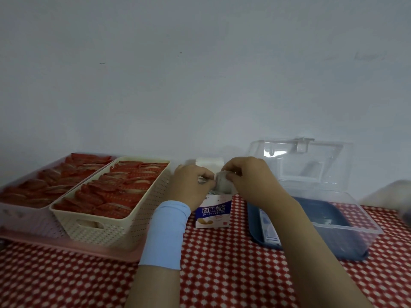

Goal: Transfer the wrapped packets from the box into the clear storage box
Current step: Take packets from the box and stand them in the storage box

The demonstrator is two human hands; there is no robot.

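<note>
A: Well, what's nearest?
B: A red checked tablecloth (222, 263), with the small box (213, 215) standing open on it.
A: And the hands?
B: Just above its mouth, left hand (191, 185) and right hand (250, 177) both pinch one bundle of wrapped packets (223, 185).
A: The clear storage box (355, 226)?
B: Right of them, lid (311, 161) raised. Left, a cream basket (106, 230) of red sachets (115, 196); behind, a pale wall (200, 74).
</note>
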